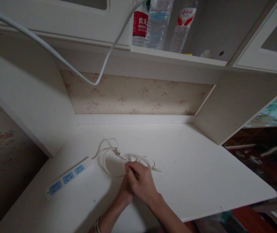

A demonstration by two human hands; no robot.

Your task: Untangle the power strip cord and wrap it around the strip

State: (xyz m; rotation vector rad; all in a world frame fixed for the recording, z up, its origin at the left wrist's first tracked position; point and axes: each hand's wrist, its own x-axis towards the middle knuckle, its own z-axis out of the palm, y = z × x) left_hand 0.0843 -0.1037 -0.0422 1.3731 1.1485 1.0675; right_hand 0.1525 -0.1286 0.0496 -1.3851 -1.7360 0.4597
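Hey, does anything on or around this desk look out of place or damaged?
Mainly the white cable: it droops in front of the upper cabinet in a sharp bend, both ends out of view. On the desk, the power strip lies slanted, its cord in untidy loops. I see no spill or clear damage.

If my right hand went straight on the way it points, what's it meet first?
Probably the white cord looping on the desk just ahead; the right hand overlaps the left hand, so depth there is unclear.
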